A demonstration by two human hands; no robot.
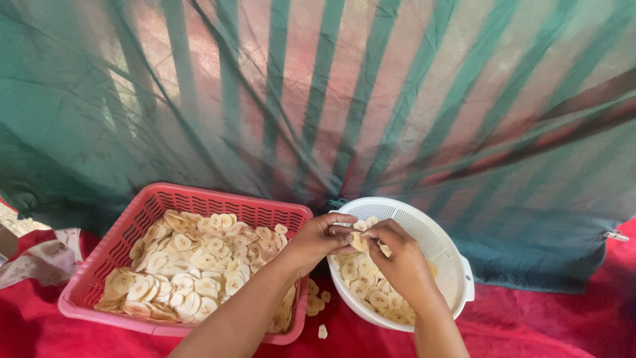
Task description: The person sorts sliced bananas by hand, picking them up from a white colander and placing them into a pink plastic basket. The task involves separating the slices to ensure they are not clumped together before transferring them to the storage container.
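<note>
Pink basket (99, 265): a slotted plastic crate on the left, heaped nearly to its rim with pale yellow banana slices (192, 265), thin and round.
White colander (444, 235): a round perforated bowl on the right, just beside the basket; a smaller pile of the same slices lies in its lower half, the upper wall bare.
Left hand (318, 240): over the colander's near rim, fingers (341, 219) curled and pinching a clump of slices (360, 242).
Right hand (401, 262): over the colander, fingers bent, thumb and fingertips closed on that same clump, touching the left hand.
Loose slices (317, 305): a few on the red cloth (530, 325) between the two containers.
Backdrop: green striped netting (397, 99) hanging behind.
</note>
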